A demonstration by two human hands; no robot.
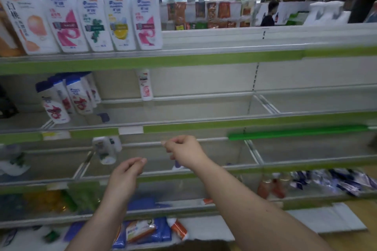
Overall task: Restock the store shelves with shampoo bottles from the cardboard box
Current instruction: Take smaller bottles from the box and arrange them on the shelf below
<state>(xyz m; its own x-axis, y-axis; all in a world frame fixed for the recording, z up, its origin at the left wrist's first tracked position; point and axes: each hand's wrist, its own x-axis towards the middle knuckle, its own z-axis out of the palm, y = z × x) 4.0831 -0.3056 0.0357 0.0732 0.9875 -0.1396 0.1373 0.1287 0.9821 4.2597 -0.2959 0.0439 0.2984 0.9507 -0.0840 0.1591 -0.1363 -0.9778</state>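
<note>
pump bottles (120,18): 4 tall white shampoo bottles with blue pump heads stood side by side at the left end of the top shelf (224,58); their labels, pink, green, yellow and pink, faced out.
peach bottle (30,18): a white bottle with an orange-peach label stood just left of those 4, in the same row.
capped bottles (67,98): a cluster of smaller white bottles with blue caps and red-pink labels sat at the left of the second shelf (204,121); blur hid the count.
single bottle (145,85): 1 white bottle with a red label stood upright at the back of the second shelf, well apart from the cluster.
third-shelf bottles (106,150): white bottles with dark green marks were on the third shelf (234,166), left of both hands, too blurred to read.
left hand (127,173): it was raised in front of the third shelf with fingers loosely bent and thumb near the forefinger; it held nothing and touched nothing.
right hand (183,151): it was higher and to the right, apart from the left hand; its fingers curled loosely inward, the thumb tip by the forefinger, with nothing visible in it.
blue packs (146,230): they lay on the lowest shelf, below the forearms.
person (269,14): a figure in a dark top stood beyond the top shelf.
</note>
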